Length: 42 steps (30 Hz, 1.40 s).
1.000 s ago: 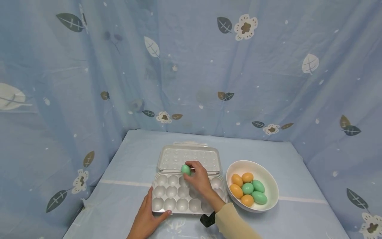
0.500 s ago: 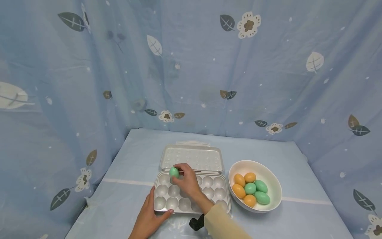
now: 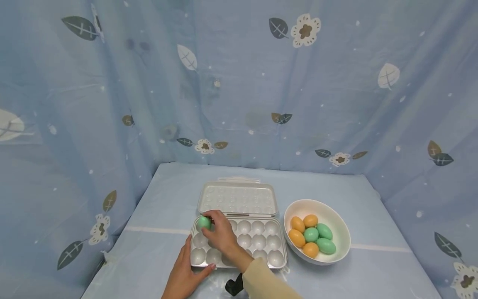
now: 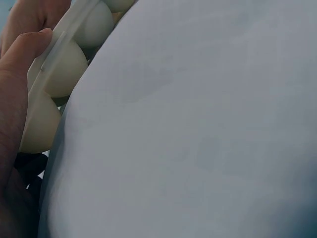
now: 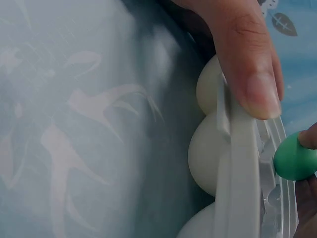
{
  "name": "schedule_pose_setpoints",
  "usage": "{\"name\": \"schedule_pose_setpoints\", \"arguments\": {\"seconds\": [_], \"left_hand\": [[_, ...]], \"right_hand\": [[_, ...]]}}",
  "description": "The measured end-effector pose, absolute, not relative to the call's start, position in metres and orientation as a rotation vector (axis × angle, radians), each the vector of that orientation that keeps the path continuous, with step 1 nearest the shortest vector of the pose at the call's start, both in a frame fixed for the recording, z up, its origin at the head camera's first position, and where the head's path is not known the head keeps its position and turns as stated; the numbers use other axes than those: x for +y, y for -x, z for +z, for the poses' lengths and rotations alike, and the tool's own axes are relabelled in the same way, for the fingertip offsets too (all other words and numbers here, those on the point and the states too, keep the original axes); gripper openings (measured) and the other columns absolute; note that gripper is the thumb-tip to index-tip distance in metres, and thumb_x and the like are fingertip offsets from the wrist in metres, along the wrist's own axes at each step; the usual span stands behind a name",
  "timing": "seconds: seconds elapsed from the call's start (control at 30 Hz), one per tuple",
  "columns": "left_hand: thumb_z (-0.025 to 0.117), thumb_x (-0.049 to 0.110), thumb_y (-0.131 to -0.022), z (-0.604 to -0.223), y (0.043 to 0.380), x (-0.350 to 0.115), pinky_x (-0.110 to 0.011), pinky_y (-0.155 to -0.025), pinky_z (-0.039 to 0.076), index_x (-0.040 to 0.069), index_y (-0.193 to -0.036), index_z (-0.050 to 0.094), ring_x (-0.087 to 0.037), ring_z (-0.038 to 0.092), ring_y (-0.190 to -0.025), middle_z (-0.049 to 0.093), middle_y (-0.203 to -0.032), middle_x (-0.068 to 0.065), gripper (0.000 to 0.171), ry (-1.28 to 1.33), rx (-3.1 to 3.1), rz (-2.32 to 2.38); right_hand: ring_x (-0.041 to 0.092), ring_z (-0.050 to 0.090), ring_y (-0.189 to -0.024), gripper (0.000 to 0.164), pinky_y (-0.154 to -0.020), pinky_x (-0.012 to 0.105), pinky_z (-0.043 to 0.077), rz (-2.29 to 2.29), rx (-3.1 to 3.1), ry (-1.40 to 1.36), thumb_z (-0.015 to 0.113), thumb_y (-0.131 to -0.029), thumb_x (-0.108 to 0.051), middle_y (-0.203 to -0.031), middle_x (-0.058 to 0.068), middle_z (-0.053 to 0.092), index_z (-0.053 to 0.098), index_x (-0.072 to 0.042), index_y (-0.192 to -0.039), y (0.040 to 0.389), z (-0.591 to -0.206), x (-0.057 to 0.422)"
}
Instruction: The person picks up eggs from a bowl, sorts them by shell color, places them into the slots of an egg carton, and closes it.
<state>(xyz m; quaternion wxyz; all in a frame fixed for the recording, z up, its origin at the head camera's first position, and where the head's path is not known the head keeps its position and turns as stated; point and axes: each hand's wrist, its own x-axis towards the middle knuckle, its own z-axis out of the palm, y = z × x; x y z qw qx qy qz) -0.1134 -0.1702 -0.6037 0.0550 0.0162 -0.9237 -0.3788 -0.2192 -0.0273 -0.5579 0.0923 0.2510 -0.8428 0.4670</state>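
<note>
My right hand (image 3: 223, 237) pinches a green egg (image 3: 203, 223) between thumb and fingers, over the back left cup of an open egg carton (image 3: 259, 241). In the right wrist view the same green egg (image 5: 294, 158) shows beyond the carton's rim. My left hand (image 3: 185, 270) holds the carton's front left corner, fingers along its left side and thumb on the front rim. That thumb (image 5: 257, 89) lies over the rim in the right wrist view. The carton's visible cups hold nothing; the right hand and forearm hide several others.
To the carton's right stands a white bowl (image 3: 332, 216) with several orange eggs (image 3: 297, 224) and green eggs (image 3: 326, 246). The carton's lid (image 3: 237, 197) lies folded back behind it. A blue patterned curtain (image 3: 239, 83) closes off the table's back and sides.
My right hand has carried the green egg leftward and down, from above the back middle of the carton to its back left cup. The left hand stays at the corner.
</note>
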Motion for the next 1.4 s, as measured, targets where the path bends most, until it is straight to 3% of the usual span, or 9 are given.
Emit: {"name": "schedule_pose_setpoints", "arguments": {"seconds": [0.67, 0.93, 1.13, 1.4], "left_hand": [[0.082, 0.066, -0.077, -0.599, 0.110, -0.169, -0.060, -0.105, 0.048, 0.002, -0.162, 0.017, -0.042, 0.052, -0.135, 0.043, -0.154, -0.026, 0.125, -0.060, -2.798, -1.106], [0.083, 0.065, -0.077, -0.600, 0.110, -0.170, -0.060, -0.103, 0.049, 0.003, -0.162, 0.018, -0.042, 0.054, -0.133, 0.045, -0.152, -0.026, 0.123, -0.054, -2.774, -1.103], [0.083, 0.065, -0.077, -0.600, 0.110, -0.170, -0.062, -0.103, 0.049, 0.002, -0.162, 0.018, -0.044, 0.053, -0.134, 0.044, -0.152, -0.026, 0.124, -0.050, -2.784, -1.102], [0.081, 0.068, -0.077, -0.601, 0.110, -0.172, -0.061, -0.103, 0.049, 0.003, -0.162, 0.018, -0.042, 0.054, -0.132, 0.047, -0.151, -0.024, 0.124, -0.069, -2.799, -1.101]], "right_hand": [[0.016, 0.067, -0.112, 0.038, -0.097, 0.030, 0.055, 1.194, -2.581, -0.669, 0.082, -0.088, -0.012, -0.122, 0.002, 0.067, 0.068, -0.013, -0.124, 0.217, -0.567, -0.043], [0.015, 0.068, -0.104, 0.033, -0.091, 0.028, 0.056, 1.145, -2.595, -0.675, 0.081, -0.089, -0.013, -0.116, 0.002, 0.069, 0.070, -0.012, -0.120, 0.218, -0.561, -0.040], [0.020, 0.070, -0.105, 0.033, -0.089, 0.028, 0.057, 1.216, -2.581, -0.666, 0.079, -0.091, -0.017, -0.117, 0.002, 0.070, 0.070, -0.013, -0.122, 0.220, -0.549, -0.028], [0.029, 0.071, -0.104, 0.034, -0.092, 0.029, 0.057, 1.280, -2.464, -0.736, 0.077, -0.090, -0.010, -0.120, 0.007, 0.070, 0.069, -0.008, -0.123, 0.228, -0.534, -0.014]]}}
